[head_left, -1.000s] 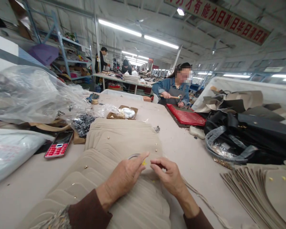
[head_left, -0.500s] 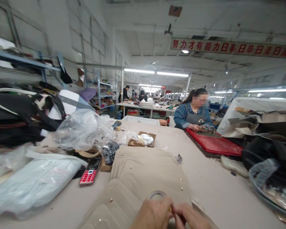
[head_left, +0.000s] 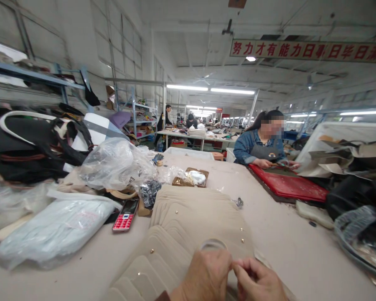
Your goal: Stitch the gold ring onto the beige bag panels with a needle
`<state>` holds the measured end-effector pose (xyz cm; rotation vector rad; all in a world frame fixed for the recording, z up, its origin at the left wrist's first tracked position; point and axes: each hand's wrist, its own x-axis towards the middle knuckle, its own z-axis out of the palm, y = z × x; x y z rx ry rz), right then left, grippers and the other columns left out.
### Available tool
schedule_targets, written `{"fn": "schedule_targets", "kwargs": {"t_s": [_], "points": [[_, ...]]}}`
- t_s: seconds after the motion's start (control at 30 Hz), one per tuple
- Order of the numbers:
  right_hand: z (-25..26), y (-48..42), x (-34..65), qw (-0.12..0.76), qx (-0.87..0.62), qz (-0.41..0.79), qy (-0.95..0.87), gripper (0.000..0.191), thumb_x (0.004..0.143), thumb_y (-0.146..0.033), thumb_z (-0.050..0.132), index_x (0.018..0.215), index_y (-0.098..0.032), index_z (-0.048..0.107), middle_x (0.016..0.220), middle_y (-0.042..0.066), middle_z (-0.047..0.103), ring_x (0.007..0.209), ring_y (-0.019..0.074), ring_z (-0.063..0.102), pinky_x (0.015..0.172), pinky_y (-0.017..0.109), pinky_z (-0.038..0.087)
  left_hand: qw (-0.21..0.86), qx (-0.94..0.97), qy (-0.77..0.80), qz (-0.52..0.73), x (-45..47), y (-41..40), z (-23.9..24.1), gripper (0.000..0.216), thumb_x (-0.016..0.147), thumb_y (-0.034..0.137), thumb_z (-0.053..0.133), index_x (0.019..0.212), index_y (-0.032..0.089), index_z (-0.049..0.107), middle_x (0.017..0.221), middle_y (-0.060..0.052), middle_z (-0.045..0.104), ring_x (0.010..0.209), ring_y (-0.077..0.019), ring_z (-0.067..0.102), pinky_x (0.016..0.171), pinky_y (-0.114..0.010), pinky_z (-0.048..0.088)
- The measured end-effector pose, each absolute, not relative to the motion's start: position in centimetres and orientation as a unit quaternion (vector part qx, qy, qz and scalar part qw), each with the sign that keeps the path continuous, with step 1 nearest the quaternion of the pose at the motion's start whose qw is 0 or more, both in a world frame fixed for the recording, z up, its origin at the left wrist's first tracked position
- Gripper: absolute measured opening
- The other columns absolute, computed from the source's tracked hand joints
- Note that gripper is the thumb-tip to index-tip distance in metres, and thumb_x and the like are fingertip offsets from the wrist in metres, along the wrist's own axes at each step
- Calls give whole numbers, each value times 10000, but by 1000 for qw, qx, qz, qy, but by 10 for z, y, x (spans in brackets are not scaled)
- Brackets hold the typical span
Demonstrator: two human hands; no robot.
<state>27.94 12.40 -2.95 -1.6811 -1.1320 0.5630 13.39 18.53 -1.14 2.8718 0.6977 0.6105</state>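
Observation:
My left hand (head_left: 203, 278) and my right hand (head_left: 258, 282) meet at the bottom edge of the view, fingertips pinched together on something too small to name. They rest over a fanned stack of beige leather panels (head_left: 188, 225) with small gold studs. A clear tape roll (head_left: 213, 244) lies on the panels just beyond my fingers. Both wrists are cut off by the frame.
A red keypad phone (head_left: 125, 215) lies left of the panels, beside plastic bags (head_left: 115, 165) and dark handbags (head_left: 28, 146). A small box of hardware (head_left: 191, 178) sits behind. Across the table a person in a denim jacket (head_left: 257, 146) works over a red mat (head_left: 288, 187).
The camera tilted up from one second ago, dropping my hands to the bottom edge. My fingertips, slightly apart then, are now pinched together. The person opposite lowered the hammer.

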Motion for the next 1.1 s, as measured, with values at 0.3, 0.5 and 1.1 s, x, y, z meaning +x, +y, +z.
{"fn": "schedule_targets", "kwargs": {"t_s": [0.3, 0.5, 1.1], "points": [[-17, 121, 328, 528, -676, 388, -338, 438, 598, -504, 745, 775, -113, 660, 548, -12, 610, 441, 93, 546, 485, 220, 476, 73, 946, 281, 146, 133, 188, 3, 134, 935, 122, 431, 867, 182, 530, 852, -35, 618, 799, -196, 557, 703, -301, 439], [-21, 119, 327, 478, -700, 383, -366, 390, 620, -495, 744, 712, -125, 660, 520, -16, 597, 417, 81, 522, 439, 197, 449, 82, 953, 278, 82, 132, 187, 2, 137, 931, 115, 425, 913, 173, 548, 888, -51, 631, 823, -208, 560, 707, -312, 450], [-18, 113, 320, 298, -754, 187, -556, 201, 778, -323, 586, 895, -189, 681, 540, -18, 622, 519, 151, 563, 512, 233, 406, 92, 956, 267, 79, 130, 186, 1, 135, 921, 117, 428, 938, 170, 551, 895, -59, 618, 831, -227, 553, 702, -329, 448]]}}
